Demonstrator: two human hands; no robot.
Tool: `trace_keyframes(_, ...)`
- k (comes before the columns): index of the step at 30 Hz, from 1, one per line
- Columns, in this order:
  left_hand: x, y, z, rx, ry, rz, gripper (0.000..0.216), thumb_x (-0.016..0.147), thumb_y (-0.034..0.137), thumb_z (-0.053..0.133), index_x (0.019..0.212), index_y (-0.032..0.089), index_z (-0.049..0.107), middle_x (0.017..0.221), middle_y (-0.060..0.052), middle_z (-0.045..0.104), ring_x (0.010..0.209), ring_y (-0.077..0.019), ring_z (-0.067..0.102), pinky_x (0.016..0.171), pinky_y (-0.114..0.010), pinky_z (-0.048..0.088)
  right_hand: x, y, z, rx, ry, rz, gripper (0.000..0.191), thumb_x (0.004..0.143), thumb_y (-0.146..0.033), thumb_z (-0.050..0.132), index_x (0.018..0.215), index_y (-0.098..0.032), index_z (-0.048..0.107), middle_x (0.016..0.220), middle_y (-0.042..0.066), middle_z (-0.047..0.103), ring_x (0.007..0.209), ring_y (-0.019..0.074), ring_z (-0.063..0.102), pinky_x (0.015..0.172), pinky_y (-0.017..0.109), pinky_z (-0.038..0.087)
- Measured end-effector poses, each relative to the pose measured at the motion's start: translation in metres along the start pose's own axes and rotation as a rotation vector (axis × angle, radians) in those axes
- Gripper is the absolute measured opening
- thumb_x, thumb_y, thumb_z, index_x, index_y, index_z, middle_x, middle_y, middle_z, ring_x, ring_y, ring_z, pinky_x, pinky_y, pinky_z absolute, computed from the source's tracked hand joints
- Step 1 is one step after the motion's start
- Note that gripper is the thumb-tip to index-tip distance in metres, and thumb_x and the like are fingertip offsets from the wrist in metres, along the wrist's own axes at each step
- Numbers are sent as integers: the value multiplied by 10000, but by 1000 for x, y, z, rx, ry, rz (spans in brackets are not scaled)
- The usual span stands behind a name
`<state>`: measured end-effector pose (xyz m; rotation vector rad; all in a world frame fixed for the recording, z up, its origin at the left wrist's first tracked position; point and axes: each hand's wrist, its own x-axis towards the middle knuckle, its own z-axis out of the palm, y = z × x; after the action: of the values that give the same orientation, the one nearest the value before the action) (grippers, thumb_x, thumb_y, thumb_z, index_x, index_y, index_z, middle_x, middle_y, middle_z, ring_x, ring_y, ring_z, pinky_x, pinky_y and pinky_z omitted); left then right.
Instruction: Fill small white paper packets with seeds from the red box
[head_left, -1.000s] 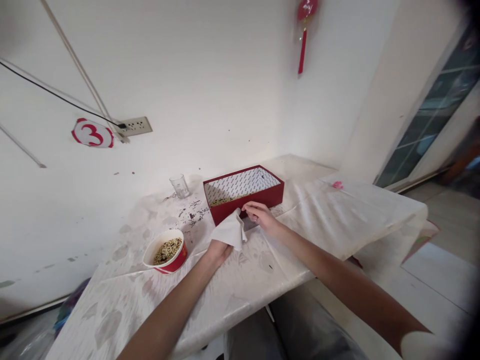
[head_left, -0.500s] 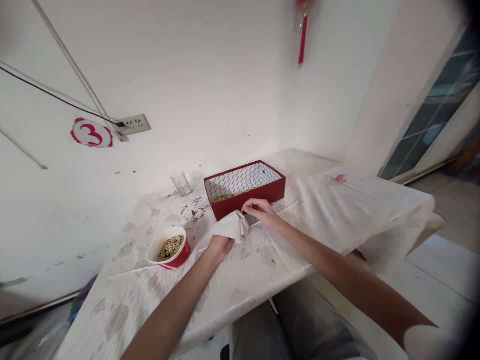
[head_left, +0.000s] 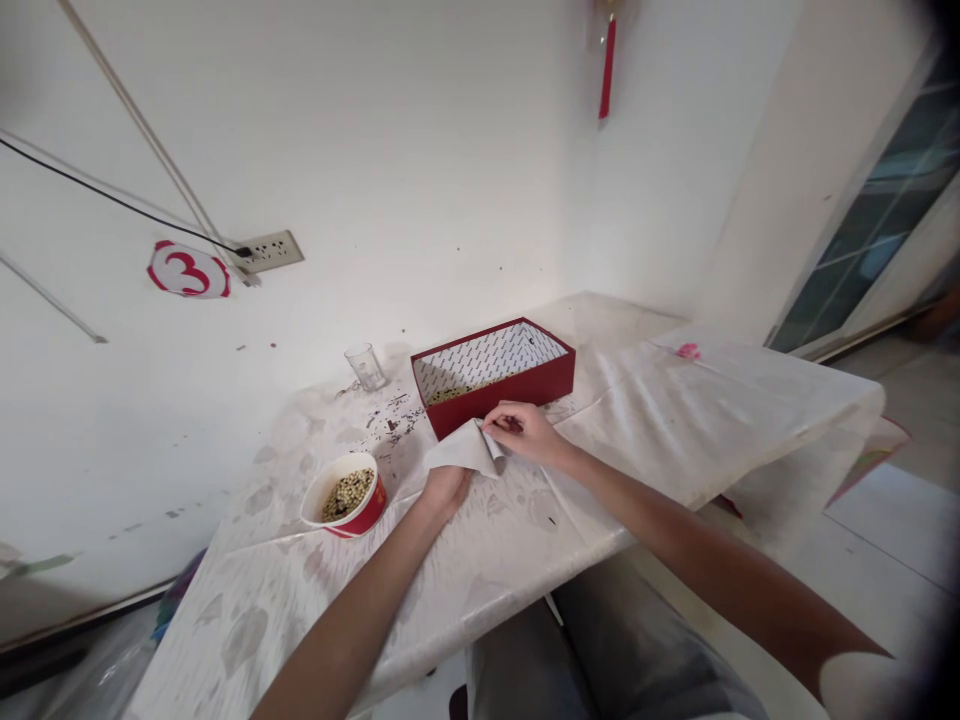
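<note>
My left hand [head_left: 448, 487] is closed on a sheet of white paper [head_left: 461, 452], which covers its fingertips. The sheet is bent upward into a cone-like fold in front of the box. On the sheet's right edge, my right hand [head_left: 525, 430] pinches with thumb and fingers; anything tiny between them cannot be made out. Right behind both hands stands an open dark red box [head_left: 502, 390] with a patterned white lining, and pale and dark grains [head_left: 450, 395] lie on its bottom. A red and white paper tub [head_left: 365, 515] of mixed pale and dark beans is left of my left hand.
A clear glass [head_left: 366, 368] stands near the wall, with dark scraps [head_left: 391, 424] scattered in front of it. A pink item [head_left: 688, 351] lies to the right on the plastic-covered table [head_left: 675, 440]. A socket strip [head_left: 270, 252] with a plugged-in cable is on the wall.
My right hand has shifted slightly down against the sheet's edge, and its fingers have curled more. The sheet's right side looks smoother and less crumpled. Box and tub have not moved on the table.
</note>
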<state>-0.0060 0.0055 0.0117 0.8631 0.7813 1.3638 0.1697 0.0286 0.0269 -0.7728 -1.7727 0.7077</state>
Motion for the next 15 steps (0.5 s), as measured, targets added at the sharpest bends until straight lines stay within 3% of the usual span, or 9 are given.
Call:
trace_keyframes(7, 1, -3, 1, 44, -14, 49, 431, 661, 230, 860, 1071, 214, 728, 1063, -63, 787, 1087, -241, 689, 1013, -383, 517, -4, 5, 1, -191, -26, -23, 149, 897, -375, 720, 906, -242, 786, 712, -11, 509, 639, 138, 461, 615, 302, 348)
trace_keyframes(15, -2, -7, -3, 49, 103, -56, 467, 642, 174, 861, 1089, 212, 730, 1083, -72, 788, 1117, -265, 691, 1019, -406, 528, 2, 13, 3, 91, -145, 180, 339, 811, -519, 781, 850, -186, 734, 658, -42, 463, 630, 123, 427, 602, 287, 341)
